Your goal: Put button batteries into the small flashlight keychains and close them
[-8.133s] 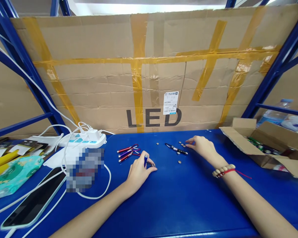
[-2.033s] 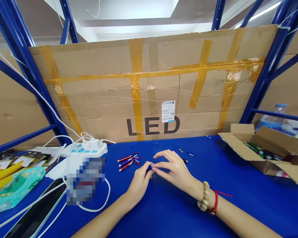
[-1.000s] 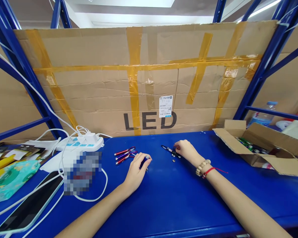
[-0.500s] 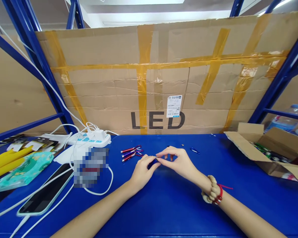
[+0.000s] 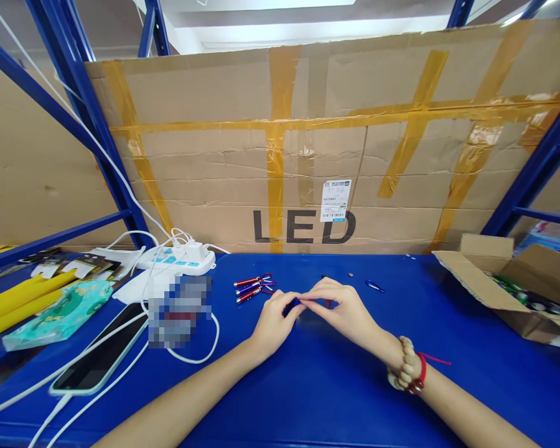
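Over the blue table [image 5: 298, 392], my left hand [image 5: 273, 323] and my right hand [image 5: 338, 305] meet at the fingertips. Fingers of both are pinched together on something too small and hidden to make out. Behind my left hand lie several small red and blue metal tubes [image 5: 252, 290] with clips. Beyond my right hand are a blue carabiner clip [image 5: 374, 286] and a tiny round piece [image 5: 350, 274]. Beads and a red string circle my right wrist.
An open cardboard box [image 5: 508, 305] with small items stands at the right. At the left are a phone [image 5: 100, 354], white cables, a power strip [image 5: 200, 264], yellow tubes [image 5: 23, 302] and a teal packet [image 5: 60, 311]. A cardboard wall [image 5: 205, 174] stands behind.
The whole view has shifted slightly, so the table items appear farther right. Both hands remain together at the fingertips, with only a small change in finger pose.
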Demonstrator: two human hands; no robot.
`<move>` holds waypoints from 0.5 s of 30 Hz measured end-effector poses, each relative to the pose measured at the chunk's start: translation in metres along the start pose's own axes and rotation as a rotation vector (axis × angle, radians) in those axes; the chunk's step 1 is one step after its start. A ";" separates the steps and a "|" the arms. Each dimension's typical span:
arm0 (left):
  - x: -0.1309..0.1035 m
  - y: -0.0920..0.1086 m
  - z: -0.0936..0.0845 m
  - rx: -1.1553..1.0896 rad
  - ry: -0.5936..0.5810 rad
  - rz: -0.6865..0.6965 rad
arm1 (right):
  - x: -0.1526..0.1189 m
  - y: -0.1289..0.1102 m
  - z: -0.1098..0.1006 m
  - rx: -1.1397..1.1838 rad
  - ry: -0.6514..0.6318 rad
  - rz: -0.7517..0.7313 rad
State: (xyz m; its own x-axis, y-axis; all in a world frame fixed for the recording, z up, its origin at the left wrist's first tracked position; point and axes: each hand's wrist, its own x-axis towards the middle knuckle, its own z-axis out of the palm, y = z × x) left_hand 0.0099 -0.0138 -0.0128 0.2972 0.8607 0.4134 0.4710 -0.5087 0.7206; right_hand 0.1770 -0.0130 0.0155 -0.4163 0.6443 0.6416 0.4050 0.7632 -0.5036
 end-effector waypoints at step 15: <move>0.004 -0.004 -0.002 -0.140 0.217 -0.094 | -0.008 0.012 0.019 -0.326 -0.252 0.100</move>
State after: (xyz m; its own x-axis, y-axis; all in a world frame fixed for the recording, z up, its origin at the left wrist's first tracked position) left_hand 0.0077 -0.0087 -0.0131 0.0650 0.8958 0.4396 0.3646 -0.4314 0.8252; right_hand 0.1695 -0.0078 -0.0062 -0.5312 0.7375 0.4170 0.6734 0.6662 -0.3206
